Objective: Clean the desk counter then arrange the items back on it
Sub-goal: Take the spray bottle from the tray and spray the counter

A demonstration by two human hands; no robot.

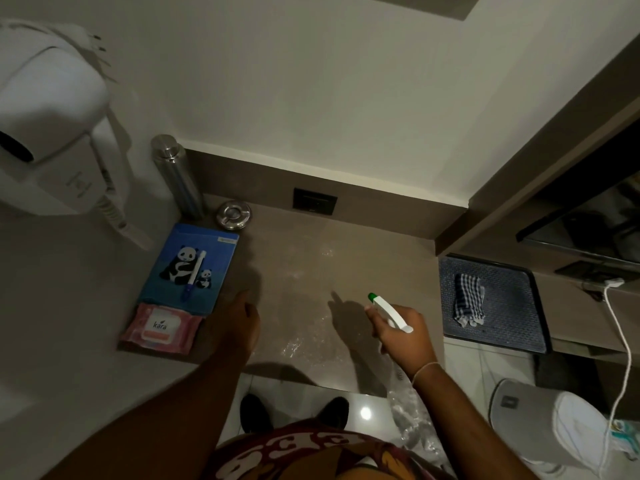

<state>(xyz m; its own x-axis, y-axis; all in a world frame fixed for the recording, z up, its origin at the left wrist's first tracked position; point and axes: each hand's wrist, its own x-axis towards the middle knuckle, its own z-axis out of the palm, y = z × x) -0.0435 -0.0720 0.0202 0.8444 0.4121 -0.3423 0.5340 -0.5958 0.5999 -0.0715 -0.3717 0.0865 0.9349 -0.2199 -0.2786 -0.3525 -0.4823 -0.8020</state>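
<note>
While one wipes pack (161, 329), one panda notebook (207, 271) carrying one pen (194, 275), one steel bottle (176, 174) and one ashtray (233, 214) sit at the left of the counter (301, 237), drifting mist could soak the paper. The left hand (242, 320) hovers empty beside the notebook, fingers loose. The right hand (405, 337) grips the one spray bottle (388, 311), nozzle over the wet counter. One checked cloth (469, 299) waits far right.

The counter (311, 271) carries a flask (176, 174), perhaps an ashtray (233, 215), notebook (221, 271), wipes (160, 328).
</note>
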